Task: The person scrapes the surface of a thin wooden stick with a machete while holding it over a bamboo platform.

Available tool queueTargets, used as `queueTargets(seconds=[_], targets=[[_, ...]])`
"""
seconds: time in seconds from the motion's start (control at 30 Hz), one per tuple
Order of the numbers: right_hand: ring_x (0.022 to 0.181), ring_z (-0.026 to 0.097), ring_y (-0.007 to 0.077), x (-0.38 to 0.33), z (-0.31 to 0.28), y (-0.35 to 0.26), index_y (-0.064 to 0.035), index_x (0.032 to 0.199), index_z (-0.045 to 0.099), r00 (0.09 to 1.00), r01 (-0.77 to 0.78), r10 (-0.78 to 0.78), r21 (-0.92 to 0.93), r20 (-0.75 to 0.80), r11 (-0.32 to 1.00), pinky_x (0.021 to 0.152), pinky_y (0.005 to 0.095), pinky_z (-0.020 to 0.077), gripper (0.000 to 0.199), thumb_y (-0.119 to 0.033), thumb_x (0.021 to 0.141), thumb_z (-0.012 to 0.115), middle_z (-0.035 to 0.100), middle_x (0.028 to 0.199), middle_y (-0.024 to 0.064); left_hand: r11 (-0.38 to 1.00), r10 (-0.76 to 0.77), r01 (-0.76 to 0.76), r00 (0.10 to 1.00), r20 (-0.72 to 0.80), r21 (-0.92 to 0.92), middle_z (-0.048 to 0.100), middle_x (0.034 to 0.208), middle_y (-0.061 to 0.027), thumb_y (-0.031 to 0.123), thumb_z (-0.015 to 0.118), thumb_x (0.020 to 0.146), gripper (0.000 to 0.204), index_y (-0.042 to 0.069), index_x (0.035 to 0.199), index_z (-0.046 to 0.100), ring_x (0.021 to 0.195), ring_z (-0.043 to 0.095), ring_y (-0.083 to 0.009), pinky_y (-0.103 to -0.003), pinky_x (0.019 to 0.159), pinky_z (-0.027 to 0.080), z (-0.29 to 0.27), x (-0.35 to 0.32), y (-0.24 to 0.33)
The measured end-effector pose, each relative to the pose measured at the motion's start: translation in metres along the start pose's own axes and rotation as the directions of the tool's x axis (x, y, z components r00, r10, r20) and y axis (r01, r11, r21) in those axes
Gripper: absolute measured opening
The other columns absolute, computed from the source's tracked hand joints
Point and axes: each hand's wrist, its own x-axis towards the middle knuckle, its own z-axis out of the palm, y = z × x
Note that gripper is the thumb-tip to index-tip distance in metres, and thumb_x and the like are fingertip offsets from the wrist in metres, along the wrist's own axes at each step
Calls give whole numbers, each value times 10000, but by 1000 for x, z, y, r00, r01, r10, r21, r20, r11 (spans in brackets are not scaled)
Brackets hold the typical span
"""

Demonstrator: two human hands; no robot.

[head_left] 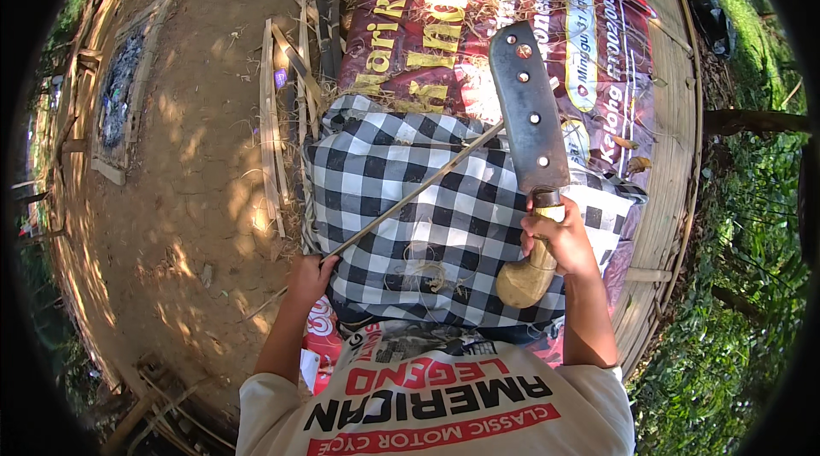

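Observation:
My right hand [564, 238] is wrapped round the wooden handle of a cleaver-like knife [531, 114]. Its broad dark blade points away from me and has several holes or round marks along it. The handle ends in a thick curved knob. In my left hand [309, 277] is a thin bamboo strip [410, 197], gripped near its lower part. The strip slants up to the right, and its far end meets the blade's left edge or passes behind it. Beneath both lies a black-and-white checkered cloth [384, 174] spread over my lap, with curled shavings on it.
A dark red printed banner [410, 20] strewn with shavings covers a bamboo-slat platform [675, 114]. Split wooden strips [272, 131] lie on the left. Beyond is bare dirt ground [196, 114] with a wood-framed pit of ash-like debris [124, 89]. Green plants [743, 328] grow at right.

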Motion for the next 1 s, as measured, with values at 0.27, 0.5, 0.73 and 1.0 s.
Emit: queueTargets(seconds=[0.27, 0.5, 0.73, 1.0], targets=[[500, 562, 149, -7, 1, 4, 8, 873, 552, 976, -137, 166, -194, 142, 971, 468, 290, 462, 169, 62, 736, 635, 569, 655, 68, 998, 54, -54, 999, 9, 36, 564, 602, -261, 478, 573, 880, 576, -47, 650, 627, 609, 581, -455, -488, 545, 451, -15, 1, 5], [529, 585, 161, -9, 12, 31, 13, 913, 536, 943, -273, 318, -315, 98, 909, 505, 299, 467, 209, 22, 748, 664, 578, 651, 65, 1000, 8, -9, 998, 60, 9, 563, 607, -267, 479, 565, 884, 585, -58, 660, 624, 609, 585, -447, -475, 556, 457, -17, 5, 2], [524, 576, 153, -4, 11, 19, 6, 886, 538, 996, -77, 74, 80, 43, 994, 476, 296, 466, 186, 52, 735, 636, 570, 651, 71, 1000, 8, -8, 1000, 16, -2, 571, 634, -273, 493, 548, 888, 587, -47, 681, 645, 642, 581, -462, -483, 575, 458, -6, 1, 7], [507, 575, 149, -12, 22, 27, 19, 911, 548, 948, -188, 229, -194, 220, 963, 493, 285, 482, 214, 59, 734, 661, 579, 651, 73, 1000, 0, -1, 999, 41, 17, 574, 640, -273, 503, 541, 890, 581, -40, 726, 663, 651, 588, -459, -482, 586, 460, -15, 0, 13]])
